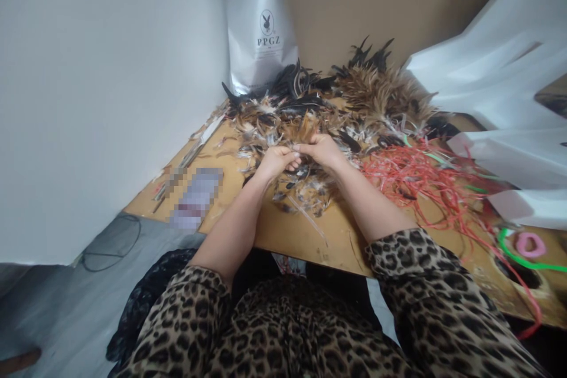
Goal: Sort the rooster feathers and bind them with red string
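My left hand [280,163] and my right hand [324,152] meet over the middle of the table, both closed with their fingertips pinched together. A small bunch of brown feathers [305,127] rises from between the fingers; its lower ends are hidden by them. Behind and around the hands spreads a loose pile of brown, white and black feathers [270,121]. Fluffy scraps of feather [312,192] lie just below the hands, near a thin clear strip [309,218].
Tangled red string [411,180] lies right of my right hand. A taller heap of brown feathers [381,91] and a white printed bag [261,29] stand at the back. Left are thin sticks [195,150] and a blurred-out flat item [197,198]. White sheeting [491,65] borders the right.
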Tool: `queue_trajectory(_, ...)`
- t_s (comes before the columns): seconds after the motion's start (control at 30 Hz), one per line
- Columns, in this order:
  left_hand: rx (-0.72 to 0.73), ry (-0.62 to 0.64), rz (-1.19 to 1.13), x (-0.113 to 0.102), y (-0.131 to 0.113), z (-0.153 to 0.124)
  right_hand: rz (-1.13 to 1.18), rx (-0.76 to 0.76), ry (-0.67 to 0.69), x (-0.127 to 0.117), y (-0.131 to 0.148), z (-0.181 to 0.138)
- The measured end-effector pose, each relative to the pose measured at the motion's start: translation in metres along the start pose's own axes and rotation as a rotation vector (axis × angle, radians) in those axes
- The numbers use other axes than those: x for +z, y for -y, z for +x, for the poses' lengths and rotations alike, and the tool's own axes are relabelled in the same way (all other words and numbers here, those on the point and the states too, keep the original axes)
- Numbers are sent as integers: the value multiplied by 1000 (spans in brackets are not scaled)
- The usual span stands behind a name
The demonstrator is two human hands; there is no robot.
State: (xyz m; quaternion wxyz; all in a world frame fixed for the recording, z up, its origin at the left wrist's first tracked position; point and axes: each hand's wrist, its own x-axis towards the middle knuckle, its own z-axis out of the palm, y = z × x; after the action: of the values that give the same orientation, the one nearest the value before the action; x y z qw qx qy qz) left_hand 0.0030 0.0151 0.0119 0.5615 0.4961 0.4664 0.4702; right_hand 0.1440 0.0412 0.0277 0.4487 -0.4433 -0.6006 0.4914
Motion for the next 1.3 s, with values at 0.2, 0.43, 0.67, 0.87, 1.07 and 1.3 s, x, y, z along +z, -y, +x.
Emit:
queue_trajectory(0.2,61,-198,-256,-13,0,9,-81,-45,-98,-11,3,3)
queue_trajectory(0.43,74,-329,-366,-18,-3,12,-553,-177,-3,-8,-7,3)
queue_trajectory(0.67,102,-341,-386,-16,-3,11,-820,-330,56,8,-5,-7)
queue_trajectory(0.87,95,-327,-397,-15,-4,11,-1229,-370,135,25,2,-20)
queue_trajectory(1.07,90,-337,-385,-15,-3,10,-1227,-254,113,20,3,-18)
queue_trajectory(1.3,59,-272,-395,-15,-2,10,-138,58,-42,-3,0,2)
